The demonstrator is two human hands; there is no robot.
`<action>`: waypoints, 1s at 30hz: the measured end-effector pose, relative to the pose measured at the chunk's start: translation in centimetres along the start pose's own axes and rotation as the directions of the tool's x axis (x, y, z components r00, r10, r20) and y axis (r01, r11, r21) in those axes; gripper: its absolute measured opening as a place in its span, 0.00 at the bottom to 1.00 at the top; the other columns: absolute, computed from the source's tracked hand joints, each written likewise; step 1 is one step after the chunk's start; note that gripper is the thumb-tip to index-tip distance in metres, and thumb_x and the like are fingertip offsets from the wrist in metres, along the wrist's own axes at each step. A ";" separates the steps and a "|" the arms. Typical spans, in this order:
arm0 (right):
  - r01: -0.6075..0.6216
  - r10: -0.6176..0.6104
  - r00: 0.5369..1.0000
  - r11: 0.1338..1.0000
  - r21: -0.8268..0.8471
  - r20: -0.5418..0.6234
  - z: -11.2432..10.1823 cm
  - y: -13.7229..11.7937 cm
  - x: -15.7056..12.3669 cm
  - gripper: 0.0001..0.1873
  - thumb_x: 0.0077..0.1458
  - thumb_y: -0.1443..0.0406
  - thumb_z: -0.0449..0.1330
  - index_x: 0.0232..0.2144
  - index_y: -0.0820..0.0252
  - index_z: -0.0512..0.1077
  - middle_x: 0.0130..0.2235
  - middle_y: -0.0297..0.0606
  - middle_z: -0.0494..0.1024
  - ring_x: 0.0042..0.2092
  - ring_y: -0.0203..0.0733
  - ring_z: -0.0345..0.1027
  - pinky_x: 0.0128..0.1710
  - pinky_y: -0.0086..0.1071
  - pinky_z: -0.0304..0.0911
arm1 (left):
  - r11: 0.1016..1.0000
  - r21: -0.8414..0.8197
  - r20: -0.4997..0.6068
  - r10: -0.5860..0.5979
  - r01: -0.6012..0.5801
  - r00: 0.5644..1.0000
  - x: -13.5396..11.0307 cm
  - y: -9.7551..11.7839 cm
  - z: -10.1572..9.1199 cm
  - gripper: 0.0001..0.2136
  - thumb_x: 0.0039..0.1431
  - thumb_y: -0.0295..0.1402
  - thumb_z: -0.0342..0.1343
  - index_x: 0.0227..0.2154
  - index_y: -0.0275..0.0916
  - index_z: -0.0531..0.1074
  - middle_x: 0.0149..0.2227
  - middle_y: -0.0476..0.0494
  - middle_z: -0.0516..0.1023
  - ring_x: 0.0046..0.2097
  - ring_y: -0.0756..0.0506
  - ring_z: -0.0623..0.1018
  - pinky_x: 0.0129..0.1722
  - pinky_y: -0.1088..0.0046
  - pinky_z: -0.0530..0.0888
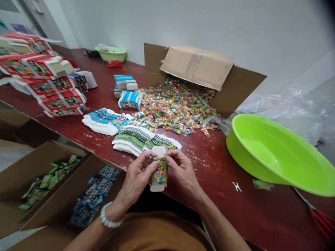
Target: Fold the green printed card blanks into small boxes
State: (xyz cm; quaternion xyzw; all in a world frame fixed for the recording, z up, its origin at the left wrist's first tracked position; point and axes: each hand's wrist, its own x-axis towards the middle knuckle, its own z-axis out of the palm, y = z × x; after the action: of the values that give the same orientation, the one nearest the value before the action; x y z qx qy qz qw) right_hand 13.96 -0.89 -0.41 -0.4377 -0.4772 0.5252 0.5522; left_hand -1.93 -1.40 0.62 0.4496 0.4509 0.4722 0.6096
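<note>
My left hand (137, 176) and my right hand (181, 172) both pinch a small green printed paper box (159, 172) just in front of my body, at the near edge of the dark red table (209, 164). The box has white flaps at its top and bottom. Right behind it lies a fanned stack of flat green box blanks (138, 139), and a fanned stack of flat blue blanks (104, 120) lies further left. A heap of small colourful wrapped candies (175, 106) spills from an open cardboard carton (199, 66) at the back.
An empty lime-green basin (274, 153) sits at the right, red-handled scissors (323, 221) beyond it. Folded blue boxes (129, 99) stand mid-table and red printed boxes (47, 83) pile at far left. Below left, cartons hold green boxes (44, 183) and blue boxes (94, 200).
</note>
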 end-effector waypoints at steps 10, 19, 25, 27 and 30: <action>-0.172 0.165 0.983 0.981 0.090 0.074 -0.9 -0.6 1.5 0.20 0.38 0.60 0.74 0.35 0.58 0.76 0.28 0.30 0.76 0.31 0.36 0.70 0.36 0.31 0.66 | 0.998 0.038 0.092 0.051 -0.055 0.994 0.1 0.1 -0.4 0.18 0.57 0.37 0.64 0.48 0.43 0.68 0.35 0.50 0.78 0.36 0.48 0.76 0.36 0.76 0.72; 0.108 -0.069 0.983 0.969 -0.222 0.173 -1.4 -0.7 0.5 0.08 0.55 0.58 0.65 0.33 0.56 0.78 0.40 0.39 0.80 0.41 0.43 0.72 0.41 0.37 0.68 | 0.846 -0.290 0.299 -0.364 0.447 0.882 -0.3 -0.4 0.3 0.24 0.61 0.51 0.55 0.48 0.36 0.68 0.30 0.43 0.78 0.25 0.47 0.78 0.26 0.70 0.76; -0.189 0.206 0.952 0.977 -0.094 0.225 -1.2 -1.5 1.5 0.13 0.48 0.57 0.69 0.33 0.60 0.76 0.29 0.33 0.79 0.23 0.34 0.68 0.26 0.30 0.65 | 0.930 -0.160 0.229 -0.291 0.331 0.929 -0.1 -0.6 0.9 0.27 0.60 0.57 0.52 0.44 0.33 0.73 0.21 0.46 0.75 0.20 0.50 0.73 0.20 0.77 0.71; -0.236 0.241 0.949 0.971 -0.050 0.201 -1.2 -1.5 1.9 0.12 0.45 0.60 0.71 0.30 0.61 0.77 0.26 0.32 0.77 0.23 0.33 0.67 0.25 0.28 0.63 | 0.954 -0.100 0.240 -0.252 0.282 0.938 0.0 -0.6 0.9 0.28 0.59 0.58 0.51 0.40 0.33 0.74 0.20 0.46 0.75 0.20 0.50 0.73 0.20 0.76 0.71; -0.241 0.239 0.962 0.971 -0.004 0.131 -1.2 -1.4 2.1 0.10 0.43 0.62 0.71 0.28 0.62 0.79 0.26 0.32 0.78 0.25 0.31 0.65 0.26 0.26 0.62 | 0.972 -0.066 0.259 -0.201 0.225 0.945 0.2 -0.8 0.7 0.28 0.60 0.57 0.50 0.41 0.33 0.75 0.23 0.45 0.76 0.20 0.50 0.73 0.21 0.76 0.72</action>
State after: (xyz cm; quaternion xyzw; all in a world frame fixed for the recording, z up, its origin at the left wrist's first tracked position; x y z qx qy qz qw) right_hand 15.34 1.13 0.91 -0.4534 -0.4525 0.6187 0.4548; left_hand -1.11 -1.40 -0.09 0.4247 0.3936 0.3637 0.7297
